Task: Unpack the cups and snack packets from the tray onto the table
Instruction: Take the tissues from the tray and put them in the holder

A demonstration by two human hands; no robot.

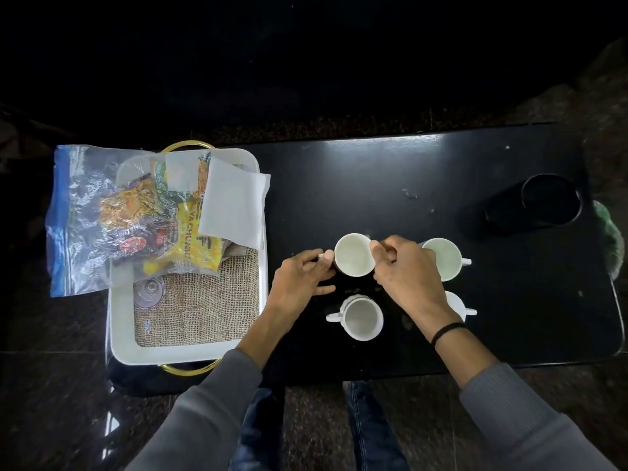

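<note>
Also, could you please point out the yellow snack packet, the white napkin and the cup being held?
yellow snack packet (193, 242): head view, on its printed yellow front.
white napkin (234, 202): head view, middle of its flat face.
held cup (353, 261): head view, inside its white bowl.

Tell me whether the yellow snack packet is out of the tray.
No, the yellow snack packet lies in the white tray.

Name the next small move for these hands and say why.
Probably let the left hand and right hand release the far-left cup. It seems to stand on the table with the other three cups, so the cups look done, while the yellow snack packet and zip bag still lie on the tray, on the left hand's side.
</note>
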